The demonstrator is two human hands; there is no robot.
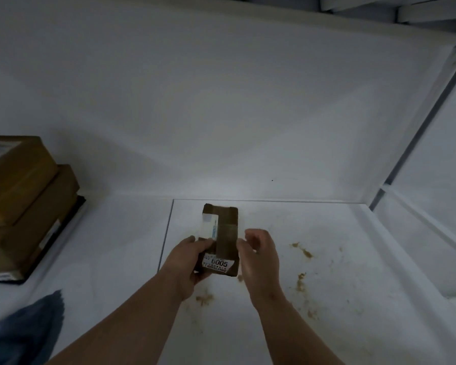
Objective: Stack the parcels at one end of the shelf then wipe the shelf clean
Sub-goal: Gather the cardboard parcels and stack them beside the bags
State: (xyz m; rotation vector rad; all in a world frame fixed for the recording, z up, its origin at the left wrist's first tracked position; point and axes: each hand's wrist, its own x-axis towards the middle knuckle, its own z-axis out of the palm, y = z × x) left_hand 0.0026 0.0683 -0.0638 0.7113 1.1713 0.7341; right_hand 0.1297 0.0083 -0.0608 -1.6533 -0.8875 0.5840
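White shelf (353, 259), dim light, white wall behind. Brown crumbs (302, 252) lie scattered on the shelf to the right of and nearer the camera than the small parcel (223, 238), which sits mid-shelf just past a seam in the boards. Stack of parcels (24, 201) is well apart, far left of the small parcel, w/ a blue cloth (24, 333) near it at the shelf's front edge.

Left hand (187, 264) grips the small parcel at its near-left corner, thumb on top by the "6005" label. Right hand (258, 254) is loosely curled, beside the parcel's right side; can't tell if it touches, holds nothing that I can see.

Risks, imo:
- One-hand grip at a corner → parcel could tip or slip on the carry left.
- Dragging it instead of lifting → smears crumbs, dirties the parcel's underside.
- Stack already looks stepped, upper boxes offset → adding one on top carelessly may topple it.
- Cloth close to the edge → an elbow could knock it off.
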